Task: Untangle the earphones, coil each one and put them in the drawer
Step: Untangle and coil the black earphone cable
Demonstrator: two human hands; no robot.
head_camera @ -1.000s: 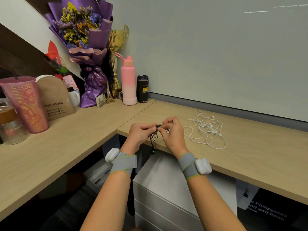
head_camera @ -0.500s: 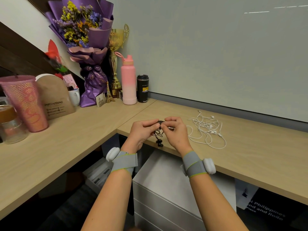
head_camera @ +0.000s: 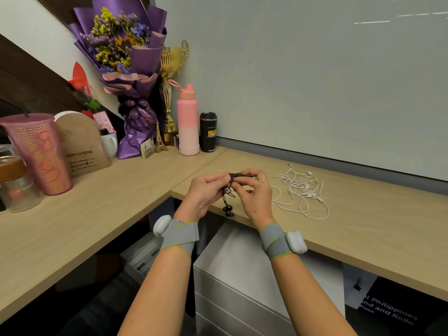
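Black earphones (head_camera: pixel 229 190) are bunched between both my hands above the desk's front edge. My left hand (head_camera: pixel 206 192) pinches the bundle from the left, my right hand (head_camera: pixel 254 192) grips it from the right. Two black earbuds dangle below on short cords. White earphones (head_camera: pixel 300 190) lie in a loose tangle on the wooden desk (head_camera: pixel 363 226), just right of my right hand. A grey drawer cabinet (head_camera: pixel 242 275) stands under the desk, below my wrists, its drawers shut.
In the back left corner stand a pink bottle (head_camera: pixel 188 122), a black tumbler (head_camera: pixel 208 132), a gold trophy (head_camera: pixel 169 88) and a purple bouquet (head_camera: pixel 126 69). At the left are a pink cup (head_camera: pixel 38 154), a glass jar (head_camera: pixel 17 185) and a brown card (head_camera: pixel 82 146).
The hands have kept working the black cord. The hanging part has grown shorter and the dangling earbuds have risen closer to the hands. The white earphones have not moved.
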